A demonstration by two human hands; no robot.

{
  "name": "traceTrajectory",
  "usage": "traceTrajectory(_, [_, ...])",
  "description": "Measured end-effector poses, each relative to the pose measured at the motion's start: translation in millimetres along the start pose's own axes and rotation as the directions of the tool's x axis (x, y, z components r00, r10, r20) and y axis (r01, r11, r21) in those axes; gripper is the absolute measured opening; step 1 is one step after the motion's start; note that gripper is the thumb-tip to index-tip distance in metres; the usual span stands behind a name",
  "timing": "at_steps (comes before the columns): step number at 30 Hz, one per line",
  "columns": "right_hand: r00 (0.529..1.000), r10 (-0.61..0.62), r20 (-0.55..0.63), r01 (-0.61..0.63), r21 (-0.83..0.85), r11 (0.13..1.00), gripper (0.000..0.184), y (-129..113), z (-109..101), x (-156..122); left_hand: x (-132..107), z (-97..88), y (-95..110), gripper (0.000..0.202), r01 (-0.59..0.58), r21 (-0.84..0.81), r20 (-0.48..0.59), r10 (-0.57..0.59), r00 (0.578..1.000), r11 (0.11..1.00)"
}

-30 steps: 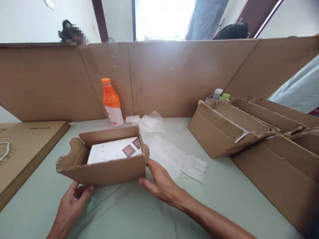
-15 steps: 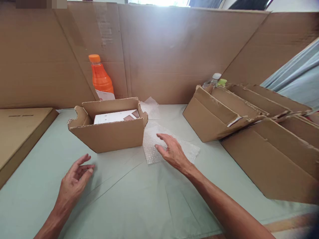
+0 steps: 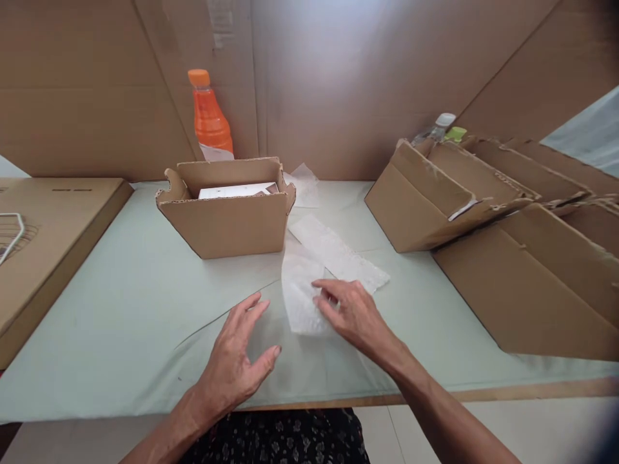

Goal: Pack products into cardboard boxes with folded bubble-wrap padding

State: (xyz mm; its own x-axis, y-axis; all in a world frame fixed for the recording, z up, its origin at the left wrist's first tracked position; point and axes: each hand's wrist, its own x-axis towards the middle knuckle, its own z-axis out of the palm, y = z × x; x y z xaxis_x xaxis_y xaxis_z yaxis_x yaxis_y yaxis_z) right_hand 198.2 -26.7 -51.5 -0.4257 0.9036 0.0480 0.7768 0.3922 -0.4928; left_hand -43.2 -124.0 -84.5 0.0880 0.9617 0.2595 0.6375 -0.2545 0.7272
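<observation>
My right hand (image 3: 356, 319) pinches the right edge of a sheet of bubble wrap (image 3: 300, 303), whose near end is raised off the table. Just left of the sheet, my left hand (image 3: 236, 357) is open, fingers and thumb spread, touching nothing. Another strip of bubble wrap (image 3: 338, 251) lies flat behind my right hand. Beyond my hands stands an open cardboard bin (image 3: 227, 225) with a white box (image 3: 232, 191) inside; the lower part of the box is hidden.
An orange bottle (image 3: 211, 122) stands behind the bin, near a clear plastic piece (image 3: 305, 183). Several open cardboard bins (image 3: 522, 283) fill the right side, with bottles (image 3: 442, 125) behind them. A flat cardboard box (image 3: 62, 232) bearing a white wire object (image 3: 17, 229) lies left. Cardboard walls (image 3: 329, 90) close the back.
The view has tilted down. My left hand has moved right, toward the bubble wrap. My right hand has taken hold of one sheet and drawn it nearer, separating it from the other.
</observation>
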Motion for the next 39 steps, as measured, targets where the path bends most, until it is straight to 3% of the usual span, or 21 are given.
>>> traceTrajectory(2, [0.997, -0.068, 0.032, 0.065, 0.080, 0.995, 0.028, 1.0, -3.5, -19.7, -1.9, 8.9, -2.4, 0.060, 0.077, -0.041, 0.015, -0.077, 0.997, 0.996])
traceTrajectory(4, [0.998, -0.059, 0.001, 0.058, 0.095, 0.994, 0.031, 16.6, -11.3, -22.7, -2.5, 14.5, -5.2, 0.056, 0.159, -0.058, 0.032, -0.157, 0.987, 0.986])
traceTrajectory(8, [0.973, 0.171, -0.152, -0.188, -0.105, 0.976, 0.034, 77.1, -32.2, 12.0, 0.4, 14.9, -3.9, 0.050, 0.266, -0.050, 0.075, -0.262, 0.962, 0.963])
traceTrajectory(10, [0.952, 0.260, -0.161, -0.292, -0.234, 0.927, 0.030, 101.6, -36.2, 32.3, 2.9, 13.9, 0.0, 0.051, 0.304, -0.017, 0.106, -0.300, 0.948, 0.953])
traceTrajectory(12, [0.950, 0.275, -0.147, -0.307, -0.288, 0.907, 0.022, 112.3, -33.7, 41.7, 5.3, 14.7, 4.2, 0.052, 0.322, 0.070, 0.147, -0.329, 0.933, 0.944])
traceTrajectory(16, [0.964, 0.225, -0.138, -0.249, -0.186, 0.950, 0.021, 97.9, -20.2, 21.1, 10.5, 20.6, 11.8, 0.049, 0.252, 0.338, 0.226, -0.339, 0.913, 0.907])
traceTrajectory(22, [0.973, 0.212, 0.094, -0.212, -0.006, 0.977, 0.028, 63.0, -13.6, -28.8, 16.2, 24.8, 18.8, 0.045, 0.134, 0.541, 0.344, -0.363, 0.866, 0.830])
traceTrajectory(26, [0.973, 0.225, -0.043, -0.227, -0.071, 0.971, 0.027, 70.4, -21.2, -35.4, 14.5, 22.1, 17.7, 0.046, 0.124, 0.544, 0.352, -0.361, 0.864, 0.830])
traceTrajectory(30, [0.963, 0.190, -0.193, -0.226, -0.184, 0.957, 0.030, 96.6, -38.9, -16.8, 15.4, 14.3, 14.0, 0.050, 0.108, 0.557, 0.358, -0.355, 0.864, 0.824])
traceTrajectory(33, [0.935, 0.263, -0.239, -0.316, -0.222, 0.922, 0.037, 119.8, -48.1, 15.9, 17.9, 8.5, 10.9, 0.051, 0.052, 0.583, 0.369, -0.321, 0.872, 0.811])
traceTrajectory(36, [0.908, 0.355, -0.222, -0.404, -0.236, 0.884, 0.044, 134.3, -40.3, 52.2, 17.3, 5.3, 8.3, 0.050, 0.035, 0.564, 0.357, -0.282, 0.890, 0.825])
traceTrajectory(39, [0.928, 0.298, -0.224, -0.345, -0.208, 0.915, 0.033, 132.7, -18.3, 74.2, 16.0, 6.5, 7.0, 0.039, 0.104, 0.516, 0.274, -0.278, 0.921, 0.850])
